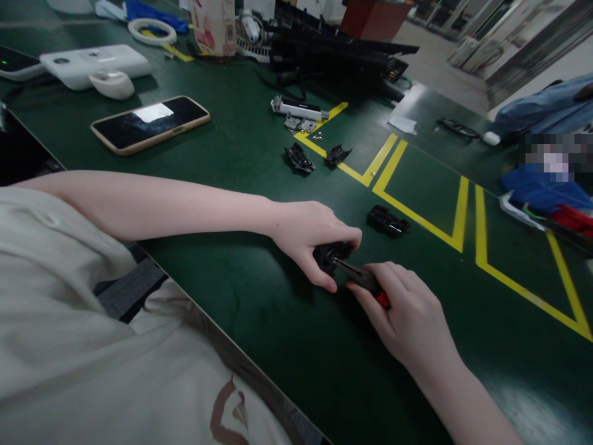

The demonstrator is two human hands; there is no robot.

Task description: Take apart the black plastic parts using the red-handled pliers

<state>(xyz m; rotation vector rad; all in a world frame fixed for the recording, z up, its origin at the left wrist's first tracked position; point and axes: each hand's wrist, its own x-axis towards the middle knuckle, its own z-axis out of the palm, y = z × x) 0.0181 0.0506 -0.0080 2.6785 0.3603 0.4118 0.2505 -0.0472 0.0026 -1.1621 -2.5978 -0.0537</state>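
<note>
My left hand is closed around a small black plastic part, holding it low over the green table. In my right hand are pliers with a bit of red handle showing. Their dark, narrow jaws reach into or against the black part; whether they grip anything there I cannot tell. Beyond my hands lies another black plastic piece. Two more black fragments, one on the left and one on the right, rest farther back.
A phone, a white mouse and a tape roll lie at the left. Farther back are a white-and-metal cylinder, small metal plates and a black equipment pile. Yellow tape marks the table. A person's blue sleeve shows at right.
</note>
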